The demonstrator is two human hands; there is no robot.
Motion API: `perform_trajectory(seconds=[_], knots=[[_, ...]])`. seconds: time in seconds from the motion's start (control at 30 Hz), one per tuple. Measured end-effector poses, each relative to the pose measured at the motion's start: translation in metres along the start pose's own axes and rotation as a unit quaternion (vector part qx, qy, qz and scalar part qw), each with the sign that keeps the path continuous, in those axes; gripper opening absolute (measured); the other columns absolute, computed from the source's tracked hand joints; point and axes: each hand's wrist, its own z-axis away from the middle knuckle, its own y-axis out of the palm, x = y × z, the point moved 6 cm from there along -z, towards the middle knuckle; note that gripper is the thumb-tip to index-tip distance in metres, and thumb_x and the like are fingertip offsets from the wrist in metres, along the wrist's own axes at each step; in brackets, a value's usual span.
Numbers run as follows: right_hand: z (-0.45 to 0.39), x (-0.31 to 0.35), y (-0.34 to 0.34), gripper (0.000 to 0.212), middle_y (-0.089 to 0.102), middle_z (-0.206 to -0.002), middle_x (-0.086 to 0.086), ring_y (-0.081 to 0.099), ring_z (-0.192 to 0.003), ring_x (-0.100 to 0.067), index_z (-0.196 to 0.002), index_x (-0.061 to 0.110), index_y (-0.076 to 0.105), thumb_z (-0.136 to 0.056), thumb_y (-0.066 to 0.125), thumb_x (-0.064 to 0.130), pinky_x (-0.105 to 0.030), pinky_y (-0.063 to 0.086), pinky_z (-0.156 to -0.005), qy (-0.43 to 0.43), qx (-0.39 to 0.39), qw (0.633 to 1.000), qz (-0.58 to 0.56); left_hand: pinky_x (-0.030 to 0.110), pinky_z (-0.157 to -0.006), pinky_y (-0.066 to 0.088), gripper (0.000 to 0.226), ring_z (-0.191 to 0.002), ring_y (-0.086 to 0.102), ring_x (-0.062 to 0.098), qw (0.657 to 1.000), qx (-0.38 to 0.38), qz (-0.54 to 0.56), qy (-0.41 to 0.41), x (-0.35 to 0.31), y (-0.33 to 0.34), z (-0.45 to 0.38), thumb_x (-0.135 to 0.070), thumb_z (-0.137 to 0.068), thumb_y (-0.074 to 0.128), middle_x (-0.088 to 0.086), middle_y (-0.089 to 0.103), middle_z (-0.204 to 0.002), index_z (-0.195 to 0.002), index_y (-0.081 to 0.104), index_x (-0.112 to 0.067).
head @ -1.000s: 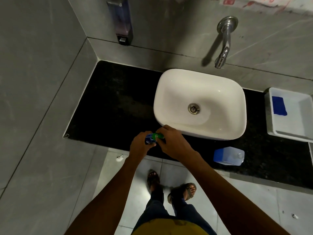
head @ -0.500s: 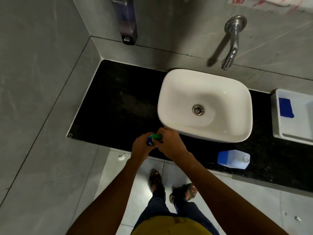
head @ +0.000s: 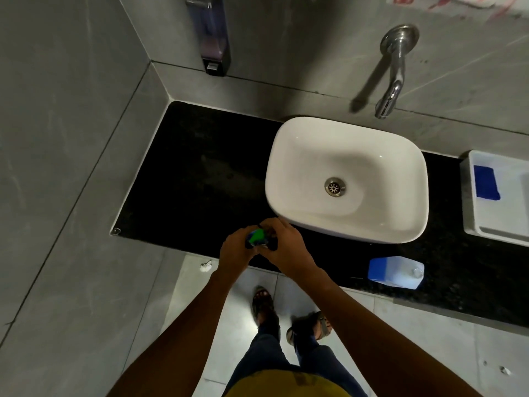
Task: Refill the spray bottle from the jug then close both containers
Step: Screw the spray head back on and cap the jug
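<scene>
Both hands meet over the front edge of the black counter (head: 200, 173). My left hand (head: 234, 253) wraps the body of a small spray bottle (head: 256, 239), of which only a blue and green top part shows between the fingers. My right hand (head: 286, 246) closes over the bottle's head from the right. The jug (head: 396, 272), translucent white with a blue label side, lies on the counter near its front edge, to the right of my hands. Whether its cap is on cannot be told.
A white basin (head: 286, 156) sits on the counter right behind my hands, under a chrome wall tap (head: 392, 90). A white tray (head: 469, 224) holding a blue cloth (head: 486, 183) stands at the right edge. A soap dispenser (head: 213, 38) hangs on the wall.
The hands stay clasped on the bottle at the same spot. The green part now shows tilted more upward between the fingers, and the right hand's grip has shifted a little.
</scene>
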Motion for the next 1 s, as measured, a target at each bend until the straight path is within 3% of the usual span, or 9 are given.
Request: perform_trajectory(seconds=[0.1, 0.27, 0.43, 0.5, 0.6, 0.7, 0.83, 0.93, 1.0], knots=[[0.006, 0.003, 0.007, 0.056, 0.060, -0.131, 0.003, 0.061, -0.118, -0.015, -0.136, 0.024, 0.057, -0.085, 0.080, 0.020, -0.023, 0.052, -0.100, -0.049, 0.012, 0.999, -0.006, 0.042, -0.103, 0.057, 0.038, -0.114, 0.071, 0.026, 1.000, 0.003, 0.005, 0.005, 0.000, 0.001, 0.001, -0.017, -0.091, 0.077, 0.010, 0.075, -0.121, -0.128, 0.068, -0.010], [0.011, -0.004, -0.005, 0.034, 0.062, -0.103, 0.010, 0.063, -0.088, -0.006, -0.106, 0.026, 0.064, -0.080, 0.081, 0.040, -0.017, 0.054, -0.077, 0.019, -0.080, 0.997, 0.003, 0.045, -0.099, 0.058, 0.033, -0.107, 0.072, 0.029, 1.000, 0.002, 0.026, 0.004, 0.000, 0.000, 0.002, -0.017, -0.090, 0.079, 0.011, 0.076, -0.113, -0.121, 0.071, -0.010], [0.007, 0.004, 0.005, 0.058, 0.057, -0.140, 0.000, 0.059, -0.126, -0.017, -0.142, 0.019, 0.055, -0.089, 0.073, 0.007, -0.030, 0.050, -0.109, -0.034, 0.002, 0.999, -0.040, 0.043, -0.102, 0.058, 0.046, -0.110, 0.072, 0.025, 1.000, 0.010, 0.029, 0.000, 0.000, 0.000, 0.001, -0.024, -0.085, 0.084, 0.007, 0.076, -0.119, -0.127, 0.069, -0.013], [0.006, 0.001, 0.008, 0.050, 0.061, -0.135, -0.003, 0.062, -0.122, -0.021, -0.140, 0.015, 0.057, -0.092, 0.071, 0.010, -0.032, 0.052, -0.106, -0.016, 0.001, 0.999, -0.037, 0.042, -0.101, 0.058, 0.045, -0.109, 0.072, 0.024, 0.999, 0.008, 0.031, 0.002, 0.002, 0.001, 0.001, -0.024, -0.086, 0.084, 0.007, 0.076, -0.118, -0.127, 0.069, -0.014], [0.008, -0.008, 0.005, 0.036, 0.062, -0.115, -0.001, 0.063, -0.103, -0.018, -0.118, 0.015, 0.066, -0.088, 0.079, 0.029, -0.030, 0.057, -0.090, 0.032, -0.055, 0.998, -0.012, 0.044, -0.105, 0.056, 0.049, -0.116, 0.070, 0.026, 0.999, 0.015, 0.027, 0.011, 0.001, 0.000, 0.002, -0.025, -0.088, 0.081, 0.009, 0.074, -0.124, -0.134, 0.066, -0.014], [0.008, -0.008, 0.003, 0.052, 0.060, -0.122, 0.002, 0.062, -0.108, -0.013, -0.126, 0.020, 0.061, -0.081, 0.085, 0.033, -0.017, 0.052, -0.091, 0.038, -0.071, 0.996, -0.034, 0.044, -0.106, 0.056, 0.049, -0.119, 0.069, 0.028, 1.000, 0.012, 0.017, 0.010, 0.001, 0.000, 0.002, -0.023, -0.089, 0.080, 0.010, 0.073, -0.127, -0.135, 0.065, -0.012], [0.001, -0.001, 0.007, 0.077, 0.050, -0.150, 0.001, 0.051, -0.137, -0.014, -0.152, 0.024, 0.042, -0.087, 0.077, 0.004, -0.023, 0.044, -0.114, 0.003, 0.001, 0.997, -0.080, 0.044, -0.105, 0.057, 0.055, -0.119, 0.070, 0.025, 1.000, 0.008, 0.028, 0.005, 0.000, 0.000, 0.003, -0.025, -0.085, 0.085, 0.008, 0.073, -0.127, -0.135, 0.065, -0.013], [-0.003, 0.003, 0.009, 0.053, 0.060, -0.135, -0.002, 0.060, -0.125, -0.022, -0.137, 0.019, 0.059, -0.088, 0.074, 0.003, -0.028, 0.050, -0.107, -0.029, 0.014, 0.999, -0.019, 0.047, -0.103, 0.057, 0.052, -0.115, 0.071, 0.028, 0.999, 0.004, 0.038, -0.002, 0.000, 0.001, 0.003, -0.024, -0.084, 0.085, 0.010, 0.074, -0.123, -0.130, 0.067, -0.009], [-0.006, 0.005, 0.008, 0.034, 0.062, -0.120, -0.003, 0.064, -0.109, -0.024, -0.119, 0.015, 0.068, -0.086, 0.079, 0.014, -0.029, 0.054, -0.095, -0.023, 0.000, 1.000, 0.017, 0.049, -0.102, 0.058, 0.048, -0.113, 0.072, 0.030, 0.999, 0.002, 0.048, 0.001, 0.000, 0.001, 0.004, -0.022, -0.085, 0.084, 0.012, 0.075, -0.120, -0.128, 0.067, -0.008]])
